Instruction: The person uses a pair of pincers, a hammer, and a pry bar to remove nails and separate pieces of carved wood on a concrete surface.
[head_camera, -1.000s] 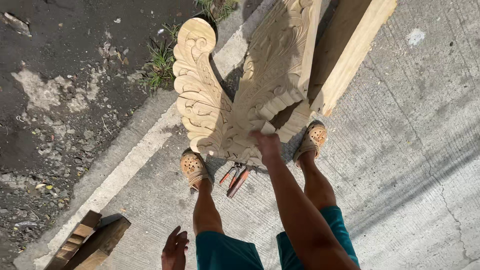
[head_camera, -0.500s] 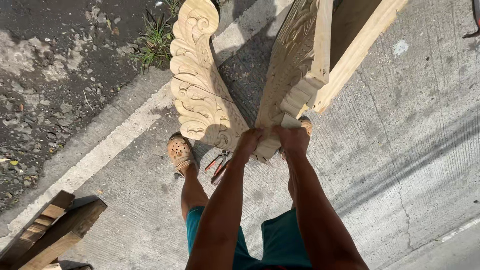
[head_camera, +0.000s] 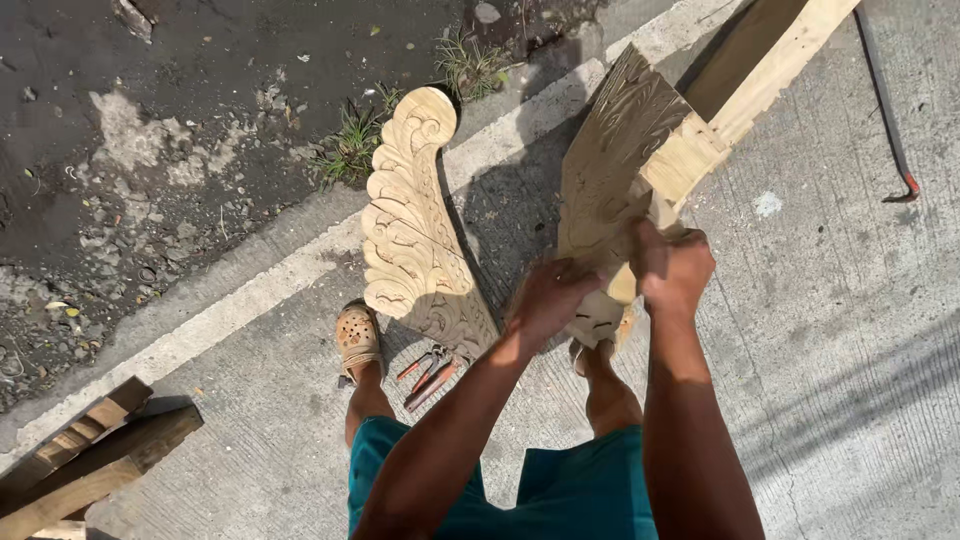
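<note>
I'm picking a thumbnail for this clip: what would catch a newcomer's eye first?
The pale carved wooden wing with scrolled feathers, standing upright on the concrete at centre. Right of it, the left hand and right hand both grip a second carved piece joined to plain planks. Red-handled tools lie on the ground between the sandalled feet.

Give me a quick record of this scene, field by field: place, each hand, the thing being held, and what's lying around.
place: concrete pavement beside a dirt verge
left hand: gripping the lower end of the carved wooden panel
right hand: gripping the same panel, beside the left
second carved piece: standing by the left foot
on ground: pliers between the feet
lower left: wooden beams
</note>
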